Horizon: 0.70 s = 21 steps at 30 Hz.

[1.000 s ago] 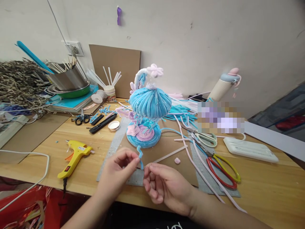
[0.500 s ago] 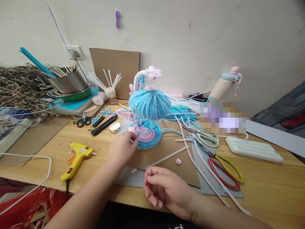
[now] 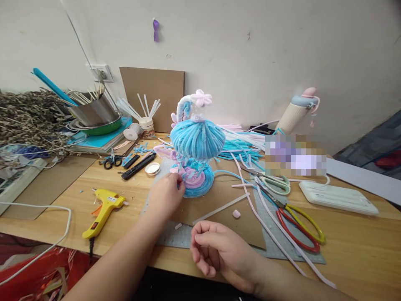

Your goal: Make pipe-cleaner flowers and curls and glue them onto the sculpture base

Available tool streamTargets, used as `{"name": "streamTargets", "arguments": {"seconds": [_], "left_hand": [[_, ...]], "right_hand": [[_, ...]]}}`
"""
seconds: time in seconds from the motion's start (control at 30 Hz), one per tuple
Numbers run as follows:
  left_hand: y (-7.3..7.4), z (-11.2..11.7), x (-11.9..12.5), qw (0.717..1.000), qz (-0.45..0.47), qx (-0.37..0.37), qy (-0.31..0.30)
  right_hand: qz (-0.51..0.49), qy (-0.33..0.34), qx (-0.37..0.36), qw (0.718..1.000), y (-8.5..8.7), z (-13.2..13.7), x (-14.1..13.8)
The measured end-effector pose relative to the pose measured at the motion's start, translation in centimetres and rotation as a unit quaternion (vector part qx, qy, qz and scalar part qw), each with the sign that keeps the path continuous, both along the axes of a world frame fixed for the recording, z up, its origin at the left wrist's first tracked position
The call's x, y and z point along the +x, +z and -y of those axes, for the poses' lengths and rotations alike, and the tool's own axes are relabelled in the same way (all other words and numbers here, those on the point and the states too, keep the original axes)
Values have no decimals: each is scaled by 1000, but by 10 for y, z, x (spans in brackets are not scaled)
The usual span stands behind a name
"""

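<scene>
A lamp-shaped craft of fuzzy pipe cleaners stands on the cardboard, with a pleated blue shade under a white curved arm that ends in a pink flower. Its round base is blue with a pink coil on top. My left hand is at the left edge of this base, fingertips pinched on a small pink pipe-cleaner piece; the fingers partly hide it. Nearer to me, my right hand hovers palm inward, fingers loosely curled and apart, holding nothing.
A yellow glue gun lies left, below black scissors and a black cutter knife. Red-and-yellow-handled scissors, pale green scissors and pink pipe cleaners lie right. A bottle stands behind.
The view has shifted slightly. My left hand stays at the base with its fingers a little more closed round the pink piece; my right hand keeps its pose.
</scene>
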<state>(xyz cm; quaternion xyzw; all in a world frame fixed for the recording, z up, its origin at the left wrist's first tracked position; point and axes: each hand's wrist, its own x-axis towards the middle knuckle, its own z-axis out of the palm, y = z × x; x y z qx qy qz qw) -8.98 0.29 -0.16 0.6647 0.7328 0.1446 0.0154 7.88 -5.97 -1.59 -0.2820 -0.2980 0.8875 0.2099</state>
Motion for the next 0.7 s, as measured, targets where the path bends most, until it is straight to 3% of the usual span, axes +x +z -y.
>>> {"name": "streamTargets", "arguments": {"seconds": [0.7], "left_hand": [[-6,0,0,999,14,27,-15]], "right_hand": [[1,-3,2,1000,1,0,-1]]}}
